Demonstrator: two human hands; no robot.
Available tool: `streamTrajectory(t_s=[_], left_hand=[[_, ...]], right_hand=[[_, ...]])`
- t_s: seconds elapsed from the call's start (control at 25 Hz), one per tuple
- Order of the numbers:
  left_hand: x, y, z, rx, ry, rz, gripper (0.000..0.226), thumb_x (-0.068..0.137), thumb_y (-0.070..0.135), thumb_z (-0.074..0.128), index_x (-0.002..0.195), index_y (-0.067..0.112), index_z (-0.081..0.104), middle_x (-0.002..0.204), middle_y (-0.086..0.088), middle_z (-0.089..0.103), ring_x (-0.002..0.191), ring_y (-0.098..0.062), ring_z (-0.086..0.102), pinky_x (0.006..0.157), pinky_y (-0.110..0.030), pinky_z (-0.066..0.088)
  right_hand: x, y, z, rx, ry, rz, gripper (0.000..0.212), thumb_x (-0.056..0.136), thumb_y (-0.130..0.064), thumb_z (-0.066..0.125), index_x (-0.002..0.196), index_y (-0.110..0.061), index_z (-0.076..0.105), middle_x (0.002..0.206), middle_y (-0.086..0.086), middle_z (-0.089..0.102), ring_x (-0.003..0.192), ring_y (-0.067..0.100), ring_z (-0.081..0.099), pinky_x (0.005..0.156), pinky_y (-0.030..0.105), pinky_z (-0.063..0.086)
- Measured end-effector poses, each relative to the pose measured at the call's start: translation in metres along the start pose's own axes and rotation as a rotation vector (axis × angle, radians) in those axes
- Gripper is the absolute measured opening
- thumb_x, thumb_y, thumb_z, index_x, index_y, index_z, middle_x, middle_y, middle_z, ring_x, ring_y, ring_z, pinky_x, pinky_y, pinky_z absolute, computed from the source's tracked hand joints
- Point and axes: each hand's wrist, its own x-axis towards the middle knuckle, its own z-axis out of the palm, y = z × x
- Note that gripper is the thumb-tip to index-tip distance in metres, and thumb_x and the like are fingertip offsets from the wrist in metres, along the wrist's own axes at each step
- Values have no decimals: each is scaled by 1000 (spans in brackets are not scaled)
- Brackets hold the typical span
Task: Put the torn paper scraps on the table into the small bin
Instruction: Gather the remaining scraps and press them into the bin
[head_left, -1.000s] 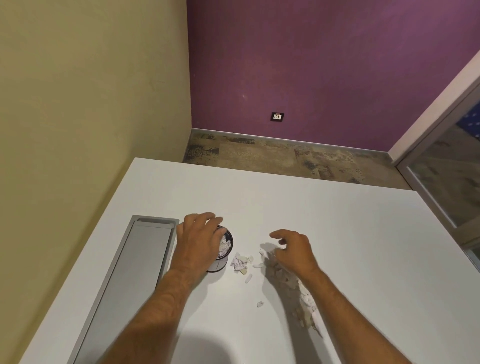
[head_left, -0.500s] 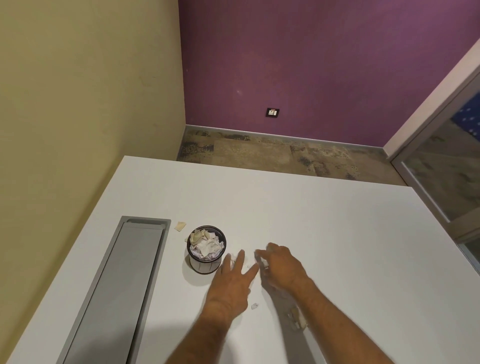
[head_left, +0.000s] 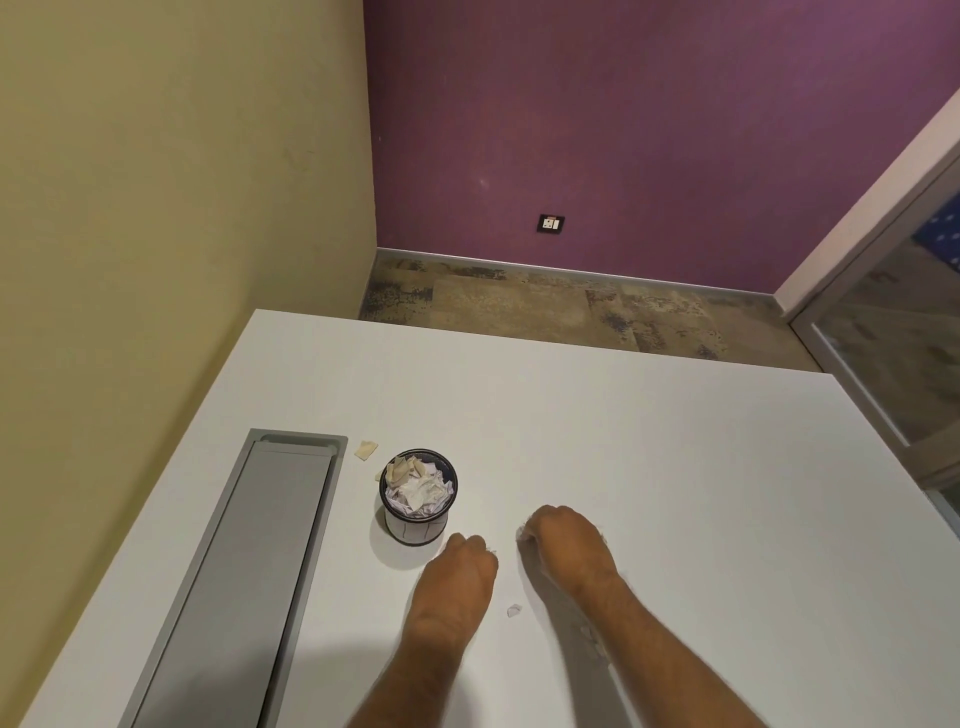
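Note:
The small black mesh bin (head_left: 415, 530) stands on the white table (head_left: 649, 441), filled to the rim with crumpled paper. Just right of and nearer than the bin, my left hand (head_left: 457, 577) rests knuckles-up with its fingers curled in over the spot where scraps lay. My right hand (head_left: 569, 545) is beside it, also curled, with a bit of white paper showing at its fingertips. One small scrap (head_left: 514, 610) lies between my wrists. A beige scrap (head_left: 366, 449) lies left of the bin. Several more bits (head_left: 592, 639) peek out along my right forearm.
A long grey recessed cable tray (head_left: 249, 571) runs along the table's left side, close to the yellow wall. The table's far edge drops to a carpeted floor below a purple wall. A glass door frame stands at the right.
My left hand left the bin, came right to the scrap pile, lay flat, then curled closed. My right hand drew in and closed too. The loose pile between them is no longer visible.

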Motion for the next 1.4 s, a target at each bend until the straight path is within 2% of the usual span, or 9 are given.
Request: streamTrajectory(t_s=[0.16, 0.36, 0.52, 0.6, 0.72, 0.88, 1.0, 1.24, 1.4], left_hand=[[-13, -7, 2, -233, 63, -125, 28, 99, 23, 38, 106, 16, 64, 107, -5, 65, 103, -21, 58, 83, -30, 46], [-36, -12, -3, -465, 254, -121, 28, 94, 27, 51, 75, 7, 56, 77, -10, 63, 78, -28, 57, 62, -30, 35], [-49, -14, -24, -673, 468, -106, 7, 82, 12, 71, 81, 17, 76, 85, 5, 77, 81, -13, 68, 74, -25, 53], [-54, -19, -33, -723, 564, -110, 14, 77, 7, 76, 84, 19, 79, 88, 5, 78, 81, -7, 70, 74, -25, 57], [-62, -31, -44, -775, 614, -152, 20, 75, 4, 78, 89, 19, 80, 90, 9, 76, 84, -3, 70, 76, -26, 59], [-71, -55, -52, -842, 692, -221, 24, 73, -2, 79, 85, 18, 80, 87, 13, 75, 82, -1, 70, 71, -24, 60], [-75, -69, -52, -872, 743, -271, 24, 71, -5, 80, 82, 16, 79, 85, 12, 74, 83, 3, 69, 70, -14, 56], [-71, -84, -53, -894, 823, -333, 20, 71, -4, 80, 84, 10, 79, 87, 3, 76, 84, -2, 70, 70, -22, 60], [-64, -91, -60, -1025, 839, -399, 22, 74, -2, 79, 89, 13, 78, 89, 5, 75, 86, -1, 70, 73, -17, 58]], right_hand=[[0, 0, -13, 201, 118, 76, 24, 83, -8, 54, 62, -15, 62, 71, 4, 65, 76, 24, 66, 68, 29, 50], [7, -28, -55, 743, 414, 131, 14, 79, -5, 72, 87, -15, 79, 85, -5, 77, 65, 2, 69, 68, 7, 50], [20, -76, -76, 854, 399, -48, 15, 76, -3, 74, 86, -14, 79, 86, -1, 77, 71, 7, 70, 73, 23, 57], [28, -100, -77, 722, 320, -158, 15, 78, -5, 73, 90, -11, 78, 92, 4, 76, 80, 13, 68, 78, 27, 55], [45, -124, -67, 283, 159, -330, 20, 84, -8, 65, 100, -12, 76, 106, 8, 67, 92, 25, 64, 82, 32, 51], [64, -144, -50, -60, -47, -349, 12, 82, -5, 61, 89, -4, 70, 96, 13, 60, 83, 34, 61, 65, 32, 43], [73, -151, -44, -128, -78, -329, 5, 81, -5, 59, 82, -5, 65, 90, 18, 65, 81, 37, 63, 61, 32, 40], [83, -156, -34, -262, -55, -329, 9, 82, -6, 57, 88, -4, 64, 94, 17, 67, 81, 37, 65, 59, 33, 40], [83, -157, -36, -301, -92, -340, 12, 83, -4, 55, 92, -2, 64, 97, 18, 66, 85, 38, 64, 61, 34, 42]])
